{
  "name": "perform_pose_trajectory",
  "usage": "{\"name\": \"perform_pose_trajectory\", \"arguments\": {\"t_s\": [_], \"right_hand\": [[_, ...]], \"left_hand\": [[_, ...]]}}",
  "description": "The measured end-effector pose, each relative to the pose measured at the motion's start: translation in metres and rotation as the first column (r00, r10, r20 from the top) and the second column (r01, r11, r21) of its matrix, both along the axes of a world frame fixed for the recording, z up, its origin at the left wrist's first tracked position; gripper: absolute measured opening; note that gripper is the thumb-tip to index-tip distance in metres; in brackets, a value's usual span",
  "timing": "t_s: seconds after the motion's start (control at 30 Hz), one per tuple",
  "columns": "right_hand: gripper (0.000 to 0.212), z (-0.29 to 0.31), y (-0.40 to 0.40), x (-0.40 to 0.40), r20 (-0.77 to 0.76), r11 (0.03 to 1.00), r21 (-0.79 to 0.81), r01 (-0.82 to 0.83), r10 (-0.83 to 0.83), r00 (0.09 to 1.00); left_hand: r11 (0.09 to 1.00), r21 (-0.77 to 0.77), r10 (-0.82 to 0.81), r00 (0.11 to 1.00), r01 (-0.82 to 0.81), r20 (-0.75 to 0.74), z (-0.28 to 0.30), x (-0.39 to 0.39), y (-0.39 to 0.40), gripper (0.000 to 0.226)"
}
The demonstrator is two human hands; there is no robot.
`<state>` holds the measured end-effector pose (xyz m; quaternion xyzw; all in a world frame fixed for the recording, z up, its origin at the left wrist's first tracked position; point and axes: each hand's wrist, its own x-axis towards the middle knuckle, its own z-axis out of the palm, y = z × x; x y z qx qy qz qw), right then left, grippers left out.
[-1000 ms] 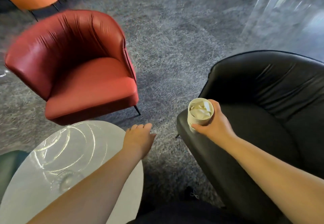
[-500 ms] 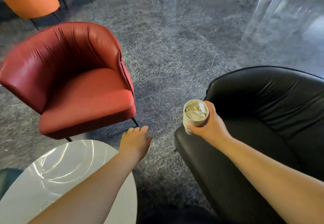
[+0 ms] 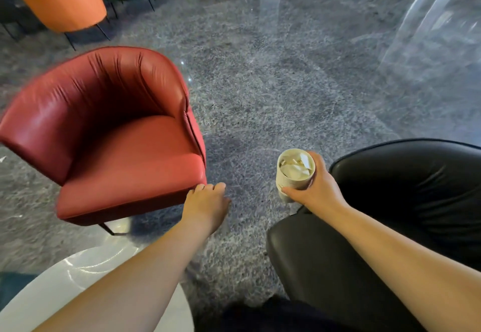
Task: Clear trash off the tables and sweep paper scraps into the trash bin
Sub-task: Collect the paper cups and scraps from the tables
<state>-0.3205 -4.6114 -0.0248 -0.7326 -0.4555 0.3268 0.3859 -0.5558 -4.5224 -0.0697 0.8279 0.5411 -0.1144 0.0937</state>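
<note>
While the right hand [image 3: 316, 191] grips the paper cup [image 3: 295, 174] stuffed with crumpled scraps, held above floor between chairs, left hand [image 3: 207, 205] hangs empty, relaxed. Head view: cup likely light, crushable; hold mid-wall, gently, upright.

No readable text, labels or numbers anywhere.

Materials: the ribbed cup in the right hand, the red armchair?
Ribbed off-white cup: looks like paper, matte, stacked-looking rings, crumpled paper inside; right hand grips it. Red tub armchair: leather or faux leather, soft sheen, puckered creases.
</note>
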Motion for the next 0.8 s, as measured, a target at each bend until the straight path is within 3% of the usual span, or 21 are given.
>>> {"name": "perform_pose_trajectory", "arguments": {"t_s": [0.3,0.8], "right_hand": [[0.075,0.001,0.108,0.014,-0.021,1.000,-0.027,-0.015,0.014,1.000],[0.074,-0.003,0.379,0.033,-0.070,0.989,-0.076,0.127,-0.132,0.989]], "left_hand": [[0.999,-0.041,0.006,1.000,-0.006,-0.009,-0.004,0.015,0.094,0.043],[0.979,-0.032,-0.203,0.979,0.202,-0.017,-0.011,0.052,0.393,0.045]]}}
